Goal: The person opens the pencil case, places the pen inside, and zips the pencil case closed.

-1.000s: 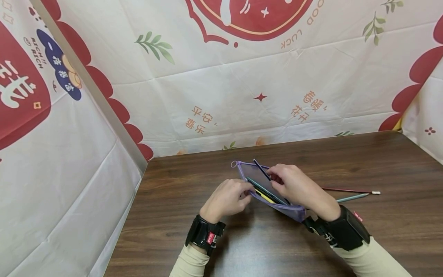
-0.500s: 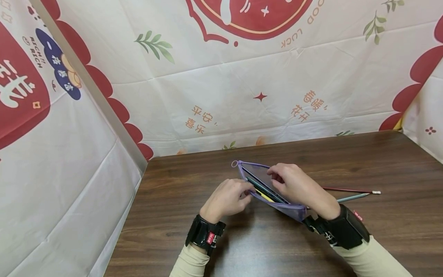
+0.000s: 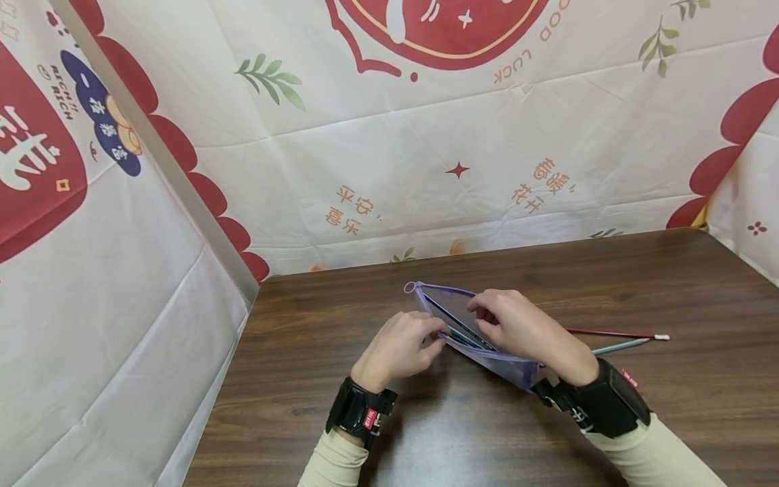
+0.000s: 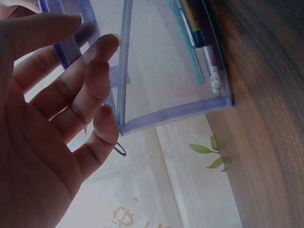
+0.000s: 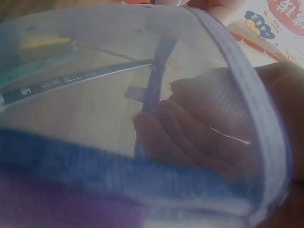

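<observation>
A purple mesh pencil pouch point(image 3: 508, 370) lies on the table with its top spread apart. My left hand point(image 3: 398, 348) pinches its near rim between thumb and fingers. Over the opening is my right hand point(image 3: 528, 329), its fingers loosely bent and nothing seen between them. Through the mesh in the right wrist view, those fingers point(image 5: 166, 128) show beside a black pencil point(image 5: 57, 84) with printed lettering. That pencil lies inside the pouch. A teal pencil point(image 4: 187, 45) and a pen with a clear tip point(image 4: 213, 71) also show inside, in the left wrist view.
A dark red pencil point(image 3: 611, 333) with a white eraser and a teal pencil point(image 3: 621, 348) lie on the brown wooden table point(image 3: 286, 406), right of the pouch. A printed white cloth point(image 3: 389, 155) hangs behind the table's far edge.
My right hand has let go of the black pencil, which has dropped down into the pouch. The near rim has shifted up slightly, covering the yellow item. Both hands stay nearly in place.
</observation>
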{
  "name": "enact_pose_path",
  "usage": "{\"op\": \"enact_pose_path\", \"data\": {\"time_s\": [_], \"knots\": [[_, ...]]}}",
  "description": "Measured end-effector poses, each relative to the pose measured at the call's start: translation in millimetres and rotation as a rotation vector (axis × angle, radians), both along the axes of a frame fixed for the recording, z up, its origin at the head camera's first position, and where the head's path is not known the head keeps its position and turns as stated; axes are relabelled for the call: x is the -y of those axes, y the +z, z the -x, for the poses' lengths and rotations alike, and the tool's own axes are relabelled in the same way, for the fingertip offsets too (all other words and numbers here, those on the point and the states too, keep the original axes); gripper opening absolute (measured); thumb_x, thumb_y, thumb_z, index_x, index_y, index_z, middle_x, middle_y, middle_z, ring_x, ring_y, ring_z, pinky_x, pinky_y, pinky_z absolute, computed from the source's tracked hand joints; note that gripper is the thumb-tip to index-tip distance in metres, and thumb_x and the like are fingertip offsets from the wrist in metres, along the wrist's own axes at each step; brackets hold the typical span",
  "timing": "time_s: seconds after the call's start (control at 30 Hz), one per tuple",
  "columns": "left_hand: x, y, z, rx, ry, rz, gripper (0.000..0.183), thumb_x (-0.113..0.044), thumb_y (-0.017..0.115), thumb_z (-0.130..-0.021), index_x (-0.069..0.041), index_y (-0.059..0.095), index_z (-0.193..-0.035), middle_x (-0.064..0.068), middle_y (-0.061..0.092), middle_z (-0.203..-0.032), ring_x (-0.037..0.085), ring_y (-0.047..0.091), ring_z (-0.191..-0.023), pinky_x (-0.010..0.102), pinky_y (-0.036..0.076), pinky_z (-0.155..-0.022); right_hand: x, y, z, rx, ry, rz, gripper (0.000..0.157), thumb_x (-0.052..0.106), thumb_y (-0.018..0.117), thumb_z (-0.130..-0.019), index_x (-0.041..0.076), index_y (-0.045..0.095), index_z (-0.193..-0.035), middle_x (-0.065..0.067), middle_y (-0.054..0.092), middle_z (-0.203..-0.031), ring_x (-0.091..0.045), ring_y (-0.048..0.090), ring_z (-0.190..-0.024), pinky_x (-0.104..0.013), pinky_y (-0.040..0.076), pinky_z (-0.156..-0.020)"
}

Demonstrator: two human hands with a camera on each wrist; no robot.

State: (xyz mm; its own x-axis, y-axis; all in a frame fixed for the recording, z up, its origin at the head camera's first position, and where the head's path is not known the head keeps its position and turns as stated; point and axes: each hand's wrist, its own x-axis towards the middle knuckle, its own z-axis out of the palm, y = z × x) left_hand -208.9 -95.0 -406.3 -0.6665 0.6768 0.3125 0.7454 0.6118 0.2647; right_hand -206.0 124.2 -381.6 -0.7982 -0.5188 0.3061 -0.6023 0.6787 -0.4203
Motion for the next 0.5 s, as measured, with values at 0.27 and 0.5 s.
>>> {"op": "enact_pose_path", "data": {"time_s": [0.27, 0.5], "knots": [[0.1, 0.5, -0.5, -0.002, 0.005, -0.002, 0.014, -0.019, 0.062, -0.085, -0.016, 0.071, -0.096, -0.009, 0.066, -0.082, 0.002, 0.05, -0.064, 0.016, 0.04, -0.055, -1.3, 1.0, -0.9, 0.053, 0.036, -0.025, 0.015, 0.001, 0.066, -0.081, -0.001, 0.068, -0.095, -0.004, 0.064, -0.077, -0.008, 0.054, -0.066, -0.029, 0.053, -0.057], [0.0, 0.3, -0.9, -0.003, -0.003, -0.004, 0.013, -0.018, 0.063, -0.085, -0.016, 0.07, -0.095, -0.01, 0.064, -0.08, 0.003, 0.05, -0.064, 0.016, 0.04, -0.055, -2.5, 0.7, -2.3, 0.097, 0.053, -0.042, 0.014, 0.002, 0.067, -0.081, 0.0, 0.068, -0.095, -0.002, 0.062, -0.075, -0.007, 0.052, -0.064, -0.027, 0.051, -0.056]]}}
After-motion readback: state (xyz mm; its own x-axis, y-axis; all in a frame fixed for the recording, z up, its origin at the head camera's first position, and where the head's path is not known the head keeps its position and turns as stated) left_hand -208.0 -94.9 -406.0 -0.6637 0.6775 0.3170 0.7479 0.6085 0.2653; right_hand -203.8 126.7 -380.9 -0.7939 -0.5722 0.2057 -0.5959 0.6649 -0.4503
